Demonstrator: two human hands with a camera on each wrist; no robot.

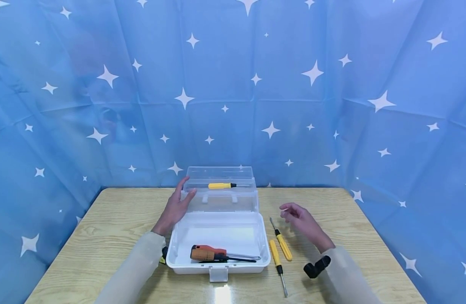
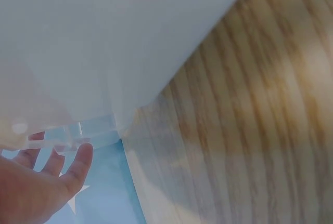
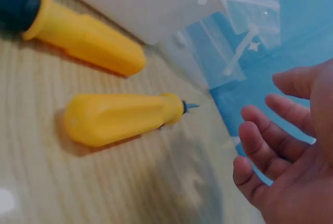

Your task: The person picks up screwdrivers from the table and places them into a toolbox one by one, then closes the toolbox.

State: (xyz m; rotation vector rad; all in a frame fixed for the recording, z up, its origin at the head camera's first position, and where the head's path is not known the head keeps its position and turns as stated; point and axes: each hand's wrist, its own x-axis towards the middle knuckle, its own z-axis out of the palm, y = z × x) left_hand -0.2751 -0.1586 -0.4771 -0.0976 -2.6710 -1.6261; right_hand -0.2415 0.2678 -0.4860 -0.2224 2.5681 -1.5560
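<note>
A clear plastic toolbox [image 1: 218, 228] stands open in the middle of a wooden table. My left hand [image 1: 177, 206] rests with straight fingers against the left edge of the raised lid [image 1: 221, 198]; in the left wrist view the fingers [image 2: 78, 161] touch the clear lid edge. An orange-handled screwdriver [image 1: 208, 253] lies in the box, and a yellow one [image 1: 221, 185] sits in the lid tray. My right hand [image 1: 295, 215] hovers empty with relaxed fingers [image 3: 270, 146] above two yellow-handled screwdrivers [image 1: 281, 242] [image 1: 276, 257], also in the right wrist view [image 3: 119, 117] [image 3: 78, 34].
The wooden table [image 1: 104, 223] is enclosed on three sides by a blue star-patterned curtain [image 1: 293, 105]. The box's white latch [image 1: 218, 273] points at the near table edge. A black wrist camera [image 1: 316, 267] sits on my right sleeve.
</note>
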